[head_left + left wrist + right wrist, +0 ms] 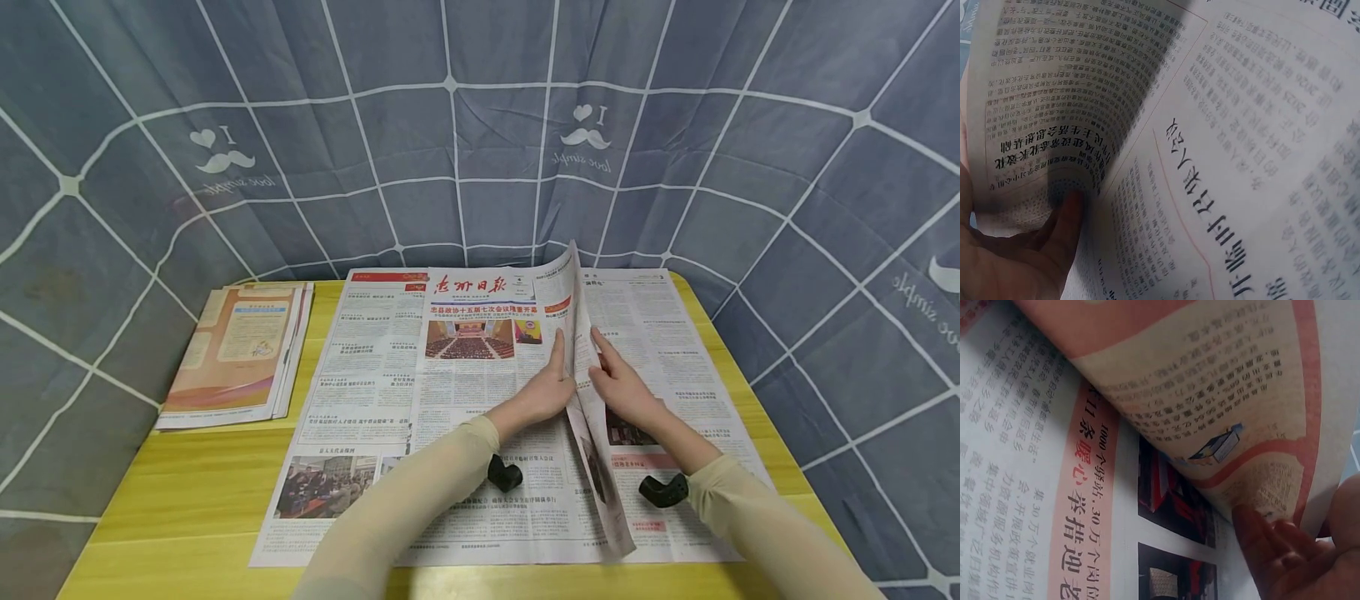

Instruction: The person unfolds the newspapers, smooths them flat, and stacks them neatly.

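Note:
A large spread newspaper with a red Chinese masthead lies on the table. Near its middle a sheet stands up, curved along its length. My left hand rests against the left face of this sheet; in the left wrist view a fingertip touches the printed paper beside the bend. From the other side my right hand presses the sheet, with fingertips on a pink-bordered printed area in the right wrist view. Both hands keep their fingers mostly straight. The sheet hides part of each hand's fingers.
A stack of booklets with an orange cover lies on the left of the yellow wooden table. Grey gridded cloth encloses the back and sides. Black cameras sit at both wrists.

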Motion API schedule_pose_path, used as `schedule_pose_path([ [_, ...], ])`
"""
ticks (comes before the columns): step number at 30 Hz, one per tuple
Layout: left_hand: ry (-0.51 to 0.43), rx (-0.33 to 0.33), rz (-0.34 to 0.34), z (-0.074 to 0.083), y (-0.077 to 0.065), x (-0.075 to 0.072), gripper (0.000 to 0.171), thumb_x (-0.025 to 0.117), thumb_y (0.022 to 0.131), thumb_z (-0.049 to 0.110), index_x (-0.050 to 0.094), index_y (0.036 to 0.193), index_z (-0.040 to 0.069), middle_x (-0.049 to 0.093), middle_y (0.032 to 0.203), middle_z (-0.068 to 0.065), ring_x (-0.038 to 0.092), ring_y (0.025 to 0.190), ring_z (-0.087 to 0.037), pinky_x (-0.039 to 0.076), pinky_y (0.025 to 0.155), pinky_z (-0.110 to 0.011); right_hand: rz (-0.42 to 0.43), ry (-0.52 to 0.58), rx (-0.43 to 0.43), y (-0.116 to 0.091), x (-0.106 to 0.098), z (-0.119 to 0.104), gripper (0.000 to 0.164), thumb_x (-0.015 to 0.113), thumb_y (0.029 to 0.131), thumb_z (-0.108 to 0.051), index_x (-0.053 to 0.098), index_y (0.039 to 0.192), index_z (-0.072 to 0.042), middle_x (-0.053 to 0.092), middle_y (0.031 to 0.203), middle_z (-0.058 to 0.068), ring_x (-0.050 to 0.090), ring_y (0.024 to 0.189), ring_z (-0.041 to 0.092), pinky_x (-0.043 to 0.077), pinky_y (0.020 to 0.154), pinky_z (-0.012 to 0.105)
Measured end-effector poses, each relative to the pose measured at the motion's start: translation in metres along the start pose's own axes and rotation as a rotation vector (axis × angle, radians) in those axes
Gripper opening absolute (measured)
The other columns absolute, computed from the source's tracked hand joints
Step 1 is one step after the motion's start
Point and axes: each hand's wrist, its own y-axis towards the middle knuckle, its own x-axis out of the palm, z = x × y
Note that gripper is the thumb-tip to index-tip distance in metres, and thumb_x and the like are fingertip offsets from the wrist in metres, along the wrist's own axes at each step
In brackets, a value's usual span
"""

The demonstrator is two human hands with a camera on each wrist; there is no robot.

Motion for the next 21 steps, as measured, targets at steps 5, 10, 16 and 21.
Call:
schedule_pose_path([
  [5, 0.055, 0.034, -0.011, -0.0004, 0.0011, -0.0023, 0.078, 0.033, 0.103, 0.007, -0.019, 0.162, 0.009, 0.006, 0.169, -0.018, 0.027, 0.151, -0.027, 0.023, 0.121, -0.032, 0.003, -0.09, 0.0, 0.001, 0.0012, -0.0029, 0.065, 0.038, 0.109, -0.01, 0.007, 0.167, -0.014, 0.007, 0.17, 0.019, 0.014, 0.153, 0.039, 0.022, 0.118, 0.059],
  [10, 0.079, 0.064, -0.011, -0.002, 0.0012, -0.0025, 0.078, 0.033, 0.103, 0.002, -0.019, 0.161, 0.008, 0.005, 0.169, -0.019, 0.031, 0.149, -0.028, 0.024, 0.12, -0.032, -0.005, -0.116, 0.017, 0.0013, 0.0006, -0.0051, 0.065, 0.038, 0.109, -0.01, 0.008, 0.166, -0.009, 0.007, 0.169, 0.02, 0.009, 0.154, 0.04, 0.019, 0.119, 0.06],
  [16, 0.106, 0.097, -0.012, -0.0052, 0.0028, -0.0017, 0.078, 0.033, 0.102, -0.003, -0.016, 0.162, 0.007, 0.002, 0.169, -0.018, 0.02, 0.153, -0.026, 0.019, 0.121, -0.031, 0.0, -0.141, 0.031, 0.0019, 0.0009, -0.0074, 0.064, 0.039, 0.108, -0.01, 0.009, 0.165, -0.004, 0.01, 0.168, 0.023, 0.012, 0.153, 0.042, 0.02, 0.118, 0.06],
  [21, 0.157, 0.086, -0.022, -0.0055, 0.004, -0.0023, 0.075, 0.033, 0.101, -0.001, -0.011, 0.162, 0.002, 0.001, 0.169, -0.021, 0.005, 0.156, -0.025, 0.009, 0.122, -0.03, 0.006, -0.129, 0.053, 0.0009, 0.0005, -0.0102, 0.065, 0.042, 0.109, -0.012, 0.01, 0.164, -0.001, 0.012, 0.167, 0.025, 0.017, 0.151, 0.045, 0.027, 0.116, 0.061],
])
